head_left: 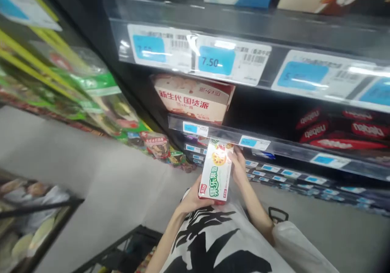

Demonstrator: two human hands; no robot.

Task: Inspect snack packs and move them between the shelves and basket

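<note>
A white snack box (217,171) with green lettering and pictures of round biscuits is held upright in front of my body. My left hand (195,198) grips its lower left corner, with the fingers partly hidden under the box. Against the upper right side presses my right hand (238,165), its fingers closed on the edge. The top of the box is close to a shelf edge with price tags (254,142).
A cream carton (193,98) stands on the shelf ahead, and red nabati packs (341,128) lie to the right. Bagged goods (109,102) hang at left. A black-framed rack (39,220) stands at lower left. Grey floor (122,175) runs between.
</note>
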